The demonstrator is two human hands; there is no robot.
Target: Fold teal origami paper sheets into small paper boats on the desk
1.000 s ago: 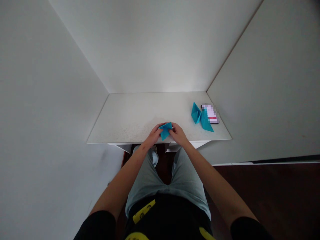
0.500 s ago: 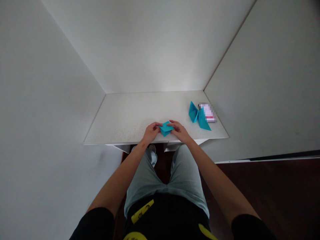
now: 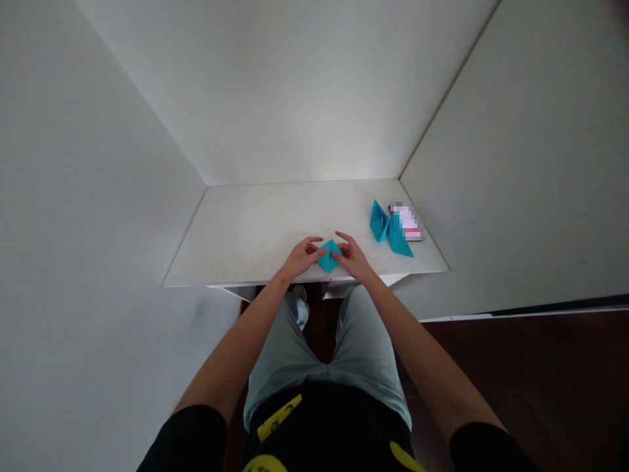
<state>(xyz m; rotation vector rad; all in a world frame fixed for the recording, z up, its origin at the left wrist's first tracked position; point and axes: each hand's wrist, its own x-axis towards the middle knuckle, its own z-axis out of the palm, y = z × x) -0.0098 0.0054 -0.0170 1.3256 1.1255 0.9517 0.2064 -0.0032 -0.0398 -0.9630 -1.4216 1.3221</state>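
Note:
A small folded piece of blue paper (image 3: 329,257), diamond-shaped with a crease down its middle, is held just above the front part of the white tabletop (image 3: 255,223). My left hand (image 3: 302,257) pinches its left side, thumb on top and index finger lifted. From the right, my right hand (image 3: 354,257) grips the opposite side with the thumb on the paper and a finger raised. Whatever fingers lie beneath the paper are hidden. Farther right rest two folded blue paper pieces (image 3: 379,221), the second one (image 3: 400,239) partly over a blurred-out rectangular item.
The blurred rectangular item (image 3: 411,223), pale with a dark edge, lies near the table's right end. White walls (image 3: 304,92) enclose the table at the back, left and right. My legs (image 3: 366,334) are close to its front edge.
The blue paper has turned and now shows a diamond face with a central crease. Both thumbs have come onto its top, and the index fingers have lifted.

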